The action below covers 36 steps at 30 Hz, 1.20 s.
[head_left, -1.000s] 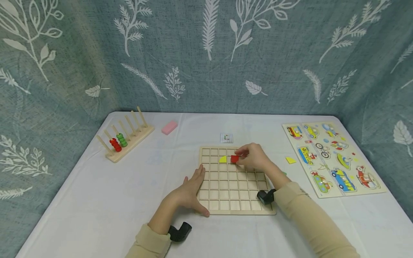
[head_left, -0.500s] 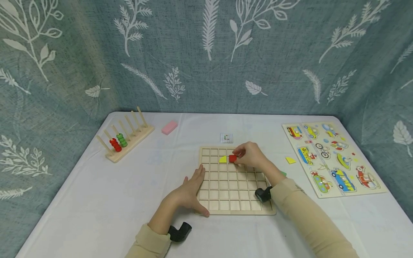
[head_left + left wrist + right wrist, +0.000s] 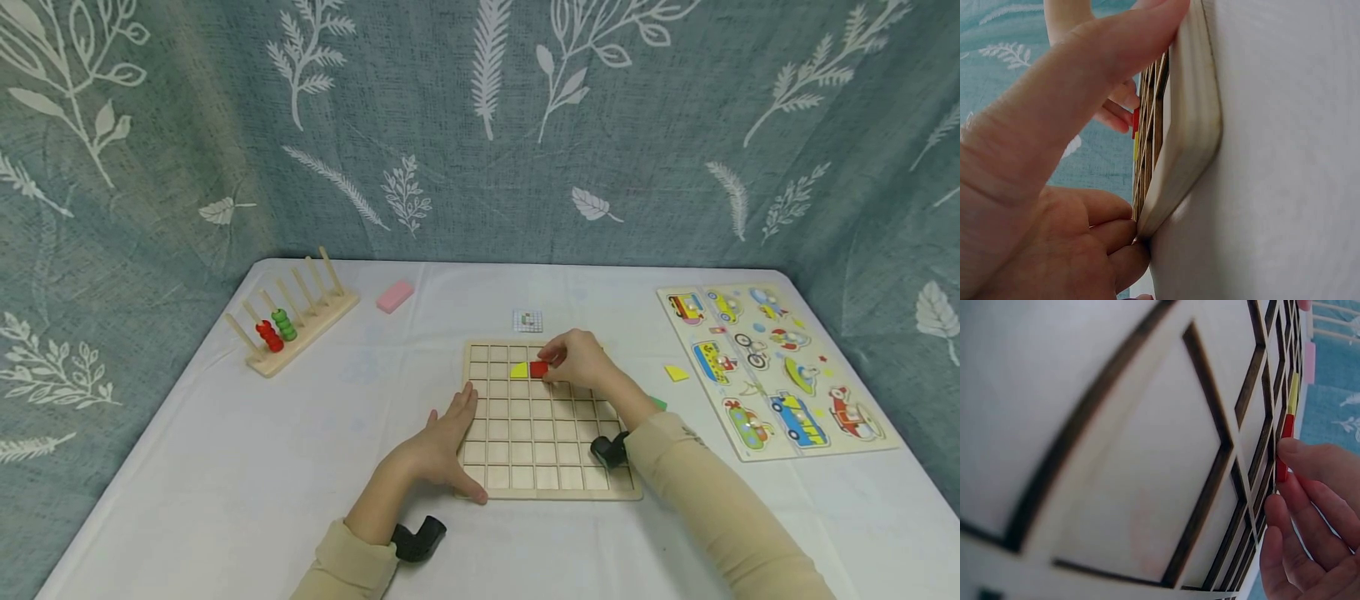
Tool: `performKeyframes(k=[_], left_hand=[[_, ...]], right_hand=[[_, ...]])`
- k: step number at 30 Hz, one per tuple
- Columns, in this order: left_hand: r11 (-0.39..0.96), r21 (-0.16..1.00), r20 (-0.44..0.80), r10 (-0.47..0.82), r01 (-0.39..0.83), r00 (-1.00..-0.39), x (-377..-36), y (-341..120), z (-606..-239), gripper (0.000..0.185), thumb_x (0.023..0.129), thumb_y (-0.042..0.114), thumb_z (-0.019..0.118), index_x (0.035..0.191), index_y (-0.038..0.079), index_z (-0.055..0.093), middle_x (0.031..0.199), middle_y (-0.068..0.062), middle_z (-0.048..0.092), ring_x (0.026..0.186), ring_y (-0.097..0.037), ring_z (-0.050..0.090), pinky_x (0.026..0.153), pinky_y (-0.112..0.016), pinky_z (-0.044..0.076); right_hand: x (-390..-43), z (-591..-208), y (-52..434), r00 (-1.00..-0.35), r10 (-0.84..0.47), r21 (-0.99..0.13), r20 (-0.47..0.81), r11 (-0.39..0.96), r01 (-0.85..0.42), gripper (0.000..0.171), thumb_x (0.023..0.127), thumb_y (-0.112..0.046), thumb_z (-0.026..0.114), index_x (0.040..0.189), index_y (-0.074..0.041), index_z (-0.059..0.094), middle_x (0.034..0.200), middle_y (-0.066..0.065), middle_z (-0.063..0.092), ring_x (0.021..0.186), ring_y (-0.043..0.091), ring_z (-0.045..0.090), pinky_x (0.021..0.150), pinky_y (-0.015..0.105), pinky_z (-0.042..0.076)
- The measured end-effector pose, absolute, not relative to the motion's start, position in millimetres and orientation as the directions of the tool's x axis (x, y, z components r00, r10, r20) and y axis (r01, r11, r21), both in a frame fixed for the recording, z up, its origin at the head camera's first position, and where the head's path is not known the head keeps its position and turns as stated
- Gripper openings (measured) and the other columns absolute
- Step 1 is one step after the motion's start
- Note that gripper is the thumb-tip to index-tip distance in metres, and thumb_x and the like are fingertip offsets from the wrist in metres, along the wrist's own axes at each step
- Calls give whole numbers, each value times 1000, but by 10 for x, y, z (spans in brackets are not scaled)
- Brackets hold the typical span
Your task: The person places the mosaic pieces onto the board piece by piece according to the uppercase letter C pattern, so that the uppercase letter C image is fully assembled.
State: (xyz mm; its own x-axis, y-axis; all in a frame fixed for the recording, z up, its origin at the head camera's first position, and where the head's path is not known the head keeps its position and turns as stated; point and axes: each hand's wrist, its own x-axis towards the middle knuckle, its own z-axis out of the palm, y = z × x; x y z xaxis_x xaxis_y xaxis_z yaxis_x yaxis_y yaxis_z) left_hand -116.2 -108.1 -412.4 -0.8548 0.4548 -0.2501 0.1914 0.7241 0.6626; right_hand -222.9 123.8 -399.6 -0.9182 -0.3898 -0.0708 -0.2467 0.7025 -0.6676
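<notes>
A wooden grid board (image 3: 547, 494) lies on the white table. My left hand (image 3: 433, 448) rests along its left side, thumb at the near left corner and the other fingers against the edge; the left wrist view shows the thumb (image 3: 1116, 50) across the board's rim. Near the far end of the board, my right hand (image 3: 581, 360) pinches a red square tile (image 3: 537, 369) between thumb and fingers. The tile stands beside a yellow tile (image 3: 519, 370) with one curved corner. In the right wrist view the thumb touches the red tile's (image 3: 1287, 428) side.
Behind the board lies a small patterned card (image 3: 527, 321). To the right are another yellow tile (image 3: 676, 373), a partly hidden green piece (image 3: 660, 404) and a vehicle puzzle board (image 3: 780, 375). A pink block (image 3: 393, 296) and a peg rack (image 3: 303, 333) with red and green beads stand far left.
My right hand has slid a little to the left with the red tile, bringing it right up to the yellow tile. My left hand has stayed in place on the board's edge.
</notes>
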Motion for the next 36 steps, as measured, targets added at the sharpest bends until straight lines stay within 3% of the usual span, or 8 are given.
performKeyframes(k=[36], left_hand=[[717,670,-251,462,192,-851,-1140,-1080,-4091,132,48,28,91,144,-4,7,152,-14,-2,139,-27,0,109,-51,3]], right_hand=[[-2172,-3954,1306,-929,-360,-681,-90,702,-207,31,73,-3,74,102,3,67,96,13,67,84,24,63,70,30,52]])
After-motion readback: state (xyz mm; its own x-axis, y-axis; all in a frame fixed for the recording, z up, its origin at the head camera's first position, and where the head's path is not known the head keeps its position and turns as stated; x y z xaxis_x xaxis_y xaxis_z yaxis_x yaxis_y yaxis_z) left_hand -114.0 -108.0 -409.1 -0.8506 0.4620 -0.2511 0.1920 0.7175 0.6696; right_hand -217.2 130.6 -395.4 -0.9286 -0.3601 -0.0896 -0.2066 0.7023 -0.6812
